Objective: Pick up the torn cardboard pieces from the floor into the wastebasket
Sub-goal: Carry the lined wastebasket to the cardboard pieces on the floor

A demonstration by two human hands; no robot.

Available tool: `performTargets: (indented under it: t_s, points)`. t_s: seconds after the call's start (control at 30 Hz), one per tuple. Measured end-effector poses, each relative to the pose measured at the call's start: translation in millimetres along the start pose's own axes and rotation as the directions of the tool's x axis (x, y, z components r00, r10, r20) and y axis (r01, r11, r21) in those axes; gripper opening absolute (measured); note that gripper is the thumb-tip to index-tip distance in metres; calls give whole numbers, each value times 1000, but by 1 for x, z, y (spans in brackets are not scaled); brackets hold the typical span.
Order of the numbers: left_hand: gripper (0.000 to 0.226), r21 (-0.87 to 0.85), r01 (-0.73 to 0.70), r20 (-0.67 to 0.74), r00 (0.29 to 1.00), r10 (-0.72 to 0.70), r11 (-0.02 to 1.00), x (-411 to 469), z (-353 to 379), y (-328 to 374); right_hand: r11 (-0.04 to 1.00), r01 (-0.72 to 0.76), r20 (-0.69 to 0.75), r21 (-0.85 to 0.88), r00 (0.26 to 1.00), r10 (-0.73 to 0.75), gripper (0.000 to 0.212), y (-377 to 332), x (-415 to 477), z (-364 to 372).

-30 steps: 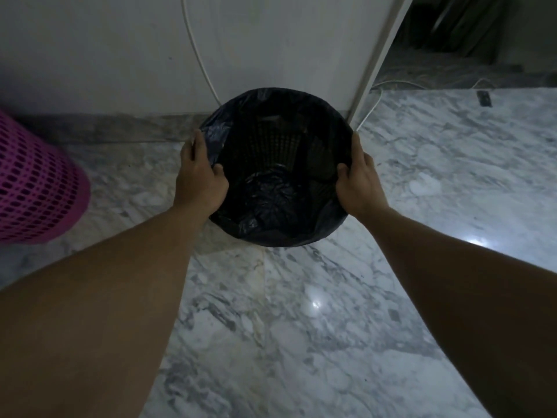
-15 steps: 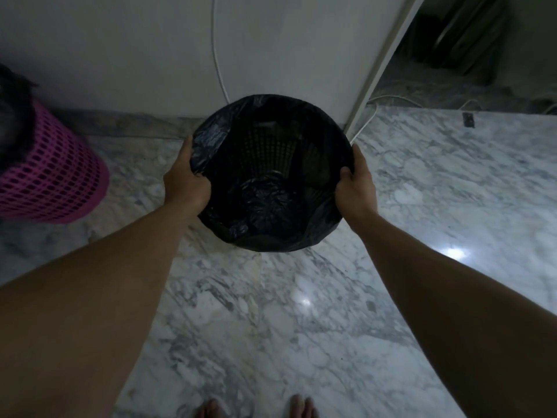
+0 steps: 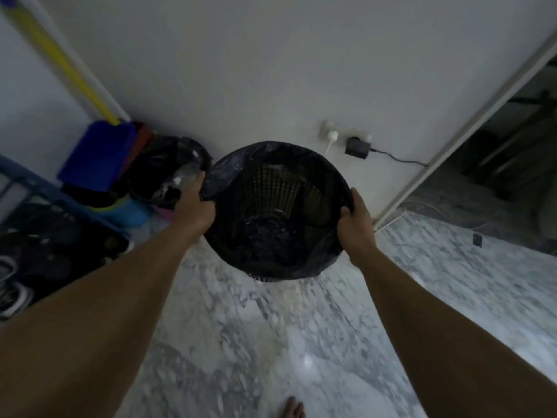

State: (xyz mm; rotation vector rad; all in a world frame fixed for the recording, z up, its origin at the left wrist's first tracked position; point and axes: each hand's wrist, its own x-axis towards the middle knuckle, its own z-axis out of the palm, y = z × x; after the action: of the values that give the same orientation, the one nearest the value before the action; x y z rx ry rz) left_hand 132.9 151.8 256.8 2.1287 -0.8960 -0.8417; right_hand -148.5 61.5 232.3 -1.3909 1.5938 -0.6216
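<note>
While both bare arms reach forward, the left hand [image 3: 194,203] grips the left rim of the round latticed wastebasket lined with a black plastic bag [image 3: 277,188], and the right hand [image 3: 354,224] clamps the right rim, thumb inside and fingers wrapped outside. This wastebasket sits between the hands, over the grey-veined white marble floor [image 3: 241,342] and near the white wall [image 3: 271,70]; whether it touches the floor cannot be told. Just left of it stands a second black-bagged bin [image 3: 162,164]. A black plug adapter [image 3: 357,147] hangs on the wall beyond.
</note>
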Motion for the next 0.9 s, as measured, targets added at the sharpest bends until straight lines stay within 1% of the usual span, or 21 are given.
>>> performTargets:
  t_s: [0.1, 0.17, 0.23, 0.3, 0.37, 0.43, 0.53, 0.63, 0.7, 0.8, 0.9]
  points:
    - [73, -26, 3, -12, 1000, -3, 1000, -27, -81, 18, 996, 87, 111, -11, 990, -86, 59, -73, -29, 2]
    - [77, -65, 8, -47, 999, -11, 998, -49, -132, 25, 991, 137, 173, -4, 976, -134, 60, -120, -50, 3]
    - [70, -143, -2, -112, 994, -14, 990, -70, -177, 29, 983, 180, 209, 19, 961, -180, 58, -167, -76, 6]
    - [59, -210, -8, -196, 980, -34, 978, -105, -218, 46, 972, 227, 243, 64, 941, -235, 51, -209, -99, 13]
    - [54, -272, 20, -236, 968, -87, 962, -138, -253, 58, 959, 256, 298, 121, 912, -281, 44, -246, -122, 22]
    - [52, -313, 50, -299, 943, -148, 948, -170, -287, 63, 944, 274, 374, 183, 869, -324, 41, -281, -144, 31]
    - [54, -344, 39, -460, 864, -205, 938, -214, -333, 64, 927, 313, 469, 207, 800, -375, 42, -326, -175, 50]
    - [65, -442, 40, -550, 778, -305, 896, -265, -367, 66, 901, 364, 559, 235, 708, -431, 56, -364, -207, 71]
    - [69, -492, 11, -597, 724, -346, 871, -303, -381, 64, 887, 383, 618, 259, 640, -457, 57, -392, -239, 79]
    - [72, -564, -65, -681, 601, -418, 823, -361, -400, 54, 852, 425, 693, 306, 514, -505, 58, -420, -288, 100]
    - [64, -618, -119, -721, 481, -499, 777, -428, -408, 42, 827, 449, 775, 337, 366, -515, 60, -430, -336, 126]
